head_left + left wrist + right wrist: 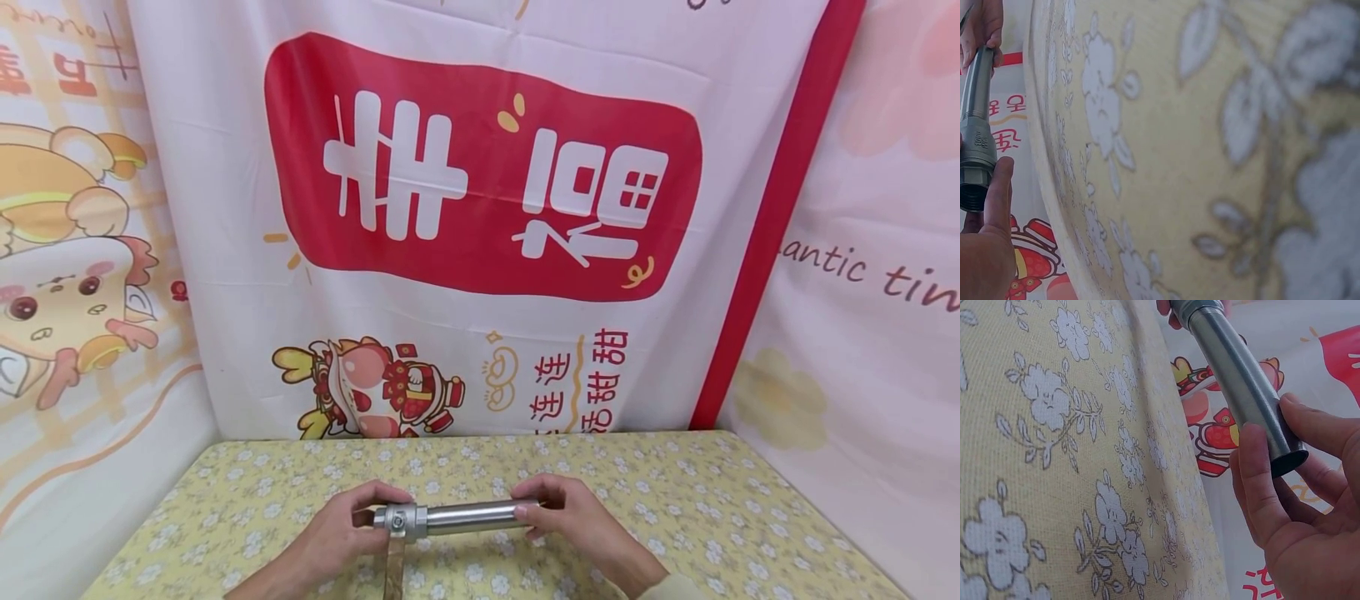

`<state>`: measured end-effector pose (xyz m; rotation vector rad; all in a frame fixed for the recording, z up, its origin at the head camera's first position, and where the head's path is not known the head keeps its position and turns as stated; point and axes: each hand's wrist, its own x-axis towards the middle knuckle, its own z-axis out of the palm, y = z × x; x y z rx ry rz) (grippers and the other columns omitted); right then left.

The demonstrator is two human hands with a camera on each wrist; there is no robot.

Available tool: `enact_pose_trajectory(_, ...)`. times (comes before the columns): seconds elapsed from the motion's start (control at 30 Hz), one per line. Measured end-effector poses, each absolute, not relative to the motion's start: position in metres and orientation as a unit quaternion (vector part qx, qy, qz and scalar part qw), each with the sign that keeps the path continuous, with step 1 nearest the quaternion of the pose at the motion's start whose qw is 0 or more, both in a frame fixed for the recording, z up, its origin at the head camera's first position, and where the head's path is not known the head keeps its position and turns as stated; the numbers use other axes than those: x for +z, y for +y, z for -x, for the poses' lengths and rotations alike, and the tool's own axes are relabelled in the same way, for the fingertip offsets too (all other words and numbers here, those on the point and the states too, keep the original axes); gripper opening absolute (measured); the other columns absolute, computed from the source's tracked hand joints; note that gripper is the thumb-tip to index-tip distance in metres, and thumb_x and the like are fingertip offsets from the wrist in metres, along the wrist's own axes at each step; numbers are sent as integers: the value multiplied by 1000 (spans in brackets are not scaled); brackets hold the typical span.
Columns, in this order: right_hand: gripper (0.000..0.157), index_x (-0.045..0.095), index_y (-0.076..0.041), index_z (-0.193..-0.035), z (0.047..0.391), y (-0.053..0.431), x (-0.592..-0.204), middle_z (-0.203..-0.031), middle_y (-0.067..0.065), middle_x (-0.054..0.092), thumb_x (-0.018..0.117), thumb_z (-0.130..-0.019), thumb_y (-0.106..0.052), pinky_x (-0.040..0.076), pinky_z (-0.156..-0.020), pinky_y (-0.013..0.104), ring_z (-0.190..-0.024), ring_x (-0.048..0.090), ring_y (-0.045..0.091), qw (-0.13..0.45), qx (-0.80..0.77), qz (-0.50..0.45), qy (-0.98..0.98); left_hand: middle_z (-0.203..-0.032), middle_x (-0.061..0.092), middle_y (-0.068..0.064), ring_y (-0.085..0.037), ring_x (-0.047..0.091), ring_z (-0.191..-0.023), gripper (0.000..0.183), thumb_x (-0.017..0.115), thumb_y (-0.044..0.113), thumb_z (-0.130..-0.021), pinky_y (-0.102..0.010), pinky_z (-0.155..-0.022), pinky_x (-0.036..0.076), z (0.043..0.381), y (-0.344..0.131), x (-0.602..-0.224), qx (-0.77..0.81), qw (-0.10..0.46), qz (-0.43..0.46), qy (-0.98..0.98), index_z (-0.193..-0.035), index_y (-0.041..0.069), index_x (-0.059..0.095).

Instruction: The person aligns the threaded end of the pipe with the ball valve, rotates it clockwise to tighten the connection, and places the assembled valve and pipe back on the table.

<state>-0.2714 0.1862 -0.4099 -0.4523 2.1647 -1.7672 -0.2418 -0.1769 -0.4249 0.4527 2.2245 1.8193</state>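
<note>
A silvery ball valve (400, 520) and a smooth steel pipe (472, 516) are joined end to end, held roughly level over the table. My left hand (337, 527) grips the valve at the left, thumb and fingers on opposite sides. Down from the valve points its flat lever handle (394, 567), toward the near edge of the view. At the other end, my right hand (576, 518) pinches the pipe. The right wrist view shows the pipe's open end (1289, 462) between thumb and fingers. In the left wrist view, the valve's threaded open mouth (972, 195) faces the palm.
A yellow floral cloth (255, 475) covers the table under both hands. Behind it hangs a white curtain with a red printed panel (487, 183). Printed cloths hang at the left (67, 275) and right (862, 350) sides.
</note>
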Motion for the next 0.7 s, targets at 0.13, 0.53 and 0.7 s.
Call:
enact_pose_trajectory(0.13, 41, 69, 3, -132, 270, 188, -410, -113, 7, 76, 83, -98, -15, 63, -85, 37, -96, 70, 18, 154, -612, 161, 759, -134, 68, -11, -25, 68, -110, 37, 71, 8, -101, -39, -87, 60, 241, -177, -425, 617, 115, -149, 764, -137, 3, 67)
enact_pose_trajectory(0.53, 44, 69, 2, -135, 267, 190, -412, -118, 15, 74, 84, -94, -8, 61, -85, 30, -99, 69, 20, 136, -608, 193, 758, -132, 69, -10, -24, 68, -109, 36, 72, 10, -101, -39, -86, 59, 241, -177, -424, 612, 111, -148, 769, -136, 3, 68)
enact_pose_trajectory(0.7, 43, 69, 3, -134, 267, 190, -414, -118, 17, 74, 83, -95, -7, 61, -84, 30, -95, 68, 19, 134, -606, 192, 760, -132, 69, -10, -24, 69, -110, 36, 71, 10, -101, -39, -87, 59, 241, -177, -425, 613, 112, -149, 768, -137, 3, 68)
